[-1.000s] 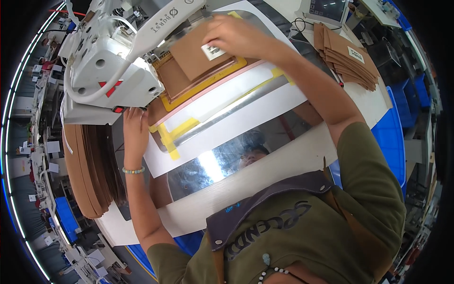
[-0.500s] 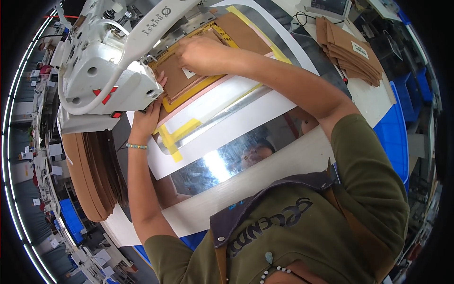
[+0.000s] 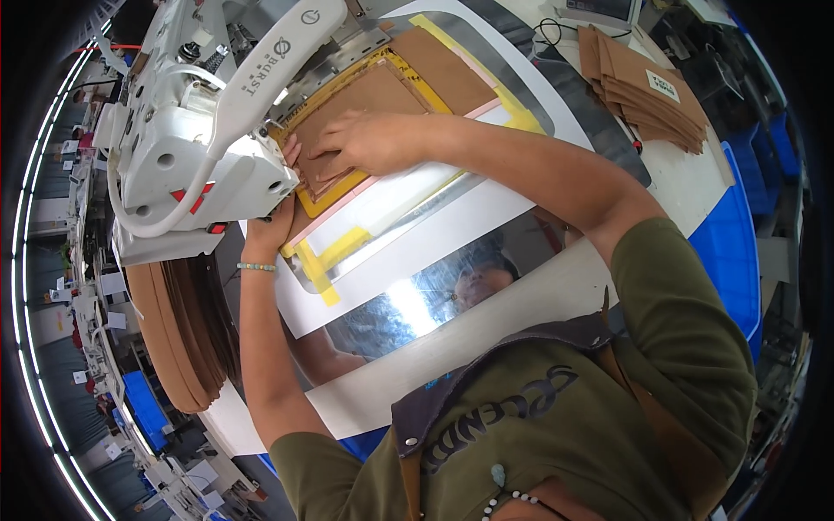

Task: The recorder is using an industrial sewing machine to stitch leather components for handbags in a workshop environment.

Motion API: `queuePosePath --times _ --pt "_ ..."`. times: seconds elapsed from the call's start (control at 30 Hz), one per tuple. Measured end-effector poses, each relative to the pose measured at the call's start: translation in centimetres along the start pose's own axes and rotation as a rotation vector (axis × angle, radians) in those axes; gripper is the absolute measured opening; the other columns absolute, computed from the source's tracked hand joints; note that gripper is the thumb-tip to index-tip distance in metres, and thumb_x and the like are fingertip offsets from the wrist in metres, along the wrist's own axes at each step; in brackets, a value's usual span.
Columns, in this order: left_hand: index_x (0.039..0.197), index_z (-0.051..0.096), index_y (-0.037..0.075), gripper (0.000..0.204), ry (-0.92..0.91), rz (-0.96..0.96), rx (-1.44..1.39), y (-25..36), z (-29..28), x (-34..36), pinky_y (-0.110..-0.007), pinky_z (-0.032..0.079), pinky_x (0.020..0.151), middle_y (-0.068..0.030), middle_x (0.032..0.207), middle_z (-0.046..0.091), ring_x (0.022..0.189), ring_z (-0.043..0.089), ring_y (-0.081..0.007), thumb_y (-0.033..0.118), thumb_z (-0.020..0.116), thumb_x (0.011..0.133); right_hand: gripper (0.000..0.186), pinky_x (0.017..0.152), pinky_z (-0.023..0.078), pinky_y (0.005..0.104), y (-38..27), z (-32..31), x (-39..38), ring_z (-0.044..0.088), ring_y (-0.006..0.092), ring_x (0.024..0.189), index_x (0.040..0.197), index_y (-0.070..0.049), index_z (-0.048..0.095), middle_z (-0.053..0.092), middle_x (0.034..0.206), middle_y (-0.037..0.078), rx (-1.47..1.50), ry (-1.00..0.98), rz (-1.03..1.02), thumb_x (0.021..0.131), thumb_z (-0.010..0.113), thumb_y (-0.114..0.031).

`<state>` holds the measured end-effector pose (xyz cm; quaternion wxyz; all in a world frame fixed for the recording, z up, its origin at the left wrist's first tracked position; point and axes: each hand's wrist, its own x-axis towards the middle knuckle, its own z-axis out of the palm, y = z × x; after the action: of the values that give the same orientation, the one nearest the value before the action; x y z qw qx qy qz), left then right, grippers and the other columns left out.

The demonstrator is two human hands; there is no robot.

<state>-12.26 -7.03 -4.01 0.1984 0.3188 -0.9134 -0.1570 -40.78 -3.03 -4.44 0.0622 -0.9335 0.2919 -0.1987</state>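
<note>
A brown fabric piece (image 3: 373, 97) lies inside a yellow frame (image 3: 334, 193) beside a white sewing machine (image 3: 187, 169). My right hand (image 3: 378, 143) rests flat on the piece with its fingers stretched out and apart. At the lower left corner of the frame is my left hand (image 3: 276, 224), partly hidden behind the machine head. Its fingertips show past the head, straight and touching the left edge of the piece. Under the frame, a larger brown panel (image 3: 443, 65) reaches out to the upper right, edged with yellow tape (image 3: 521, 113).
White sheeting (image 3: 408, 239) and a shiny metal plate (image 3: 417, 295) lie nearer my body. Folded brown pieces (image 3: 643, 91) are stacked at the upper right, with more brown panels (image 3: 178, 334) hanging at the left. A blue bin (image 3: 725, 252) stands on the right.
My right hand has gone from bent, closed fingers near the top of the piece to lying flat lower on it. A white label that showed under it is out of sight.
</note>
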Motion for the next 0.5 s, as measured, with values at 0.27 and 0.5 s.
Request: queuePosePath --times 0.27,0.5 --pt "0.149 0.063 0.010 0.043 0.049 0.047 0.137 0.9 -0.4 0.8 -0.039 0.034 0.126 -0.0049 0.156 0.061 0.146 0.053 -0.0240 0.013 0.063 0.106 0.052 0.118 0.042 0.0467 -0.4 -0.4 0.0 0.051 0.0322 0.141 0.137 -0.028 0.075 0.059 0.153 0.008 0.044 -0.025 0.020 0.091 0.065 -0.004" --pt "0.143 0.066 0.005 0.044 0.050 0.080 0.170 -0.4 -0.8 0.7 -0.037 0.043 0.120 -0.0088 0.148 0.066 0.140 0.059 -0.0222 0.004 0.069 0.099 0.054 0.115 0.045 0.0481 -0.3 -0.4 0.1 0.054 0.0330 0.138 0.137 -0.030 0.075 0.060 0.151 0.008 0.028 0.028 -0.022 0.093 0.061 -0.002"
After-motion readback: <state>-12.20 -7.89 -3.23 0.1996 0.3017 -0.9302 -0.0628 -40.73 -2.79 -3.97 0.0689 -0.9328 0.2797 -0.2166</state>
